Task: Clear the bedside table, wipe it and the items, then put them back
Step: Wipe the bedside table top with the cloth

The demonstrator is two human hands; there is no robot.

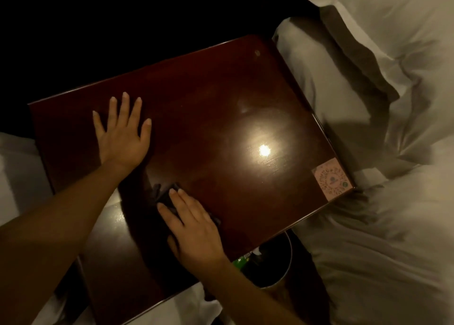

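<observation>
The dark glossy wooden bedside table [221, 108] fills the middle of the head view, its top bare except for a pink sticker [330, 179] at the right front corner. My left hand [120, 135] lies flat on the left part of the top, fingers spread, holding nothing. My right hand [194, 229] presses flat on a dark cloth [163, 195] near the front edge; the cloth shows past the fingertips and is mostly hidden under the palm.
White pillows and a duvet [368, 128] lie right of the table. Below the front edge stands a round bin [275, 270] with a green item inside. More white bedding [14, 177] sits at the left. A lamp's reflection glares on the tabletop.
</observation>
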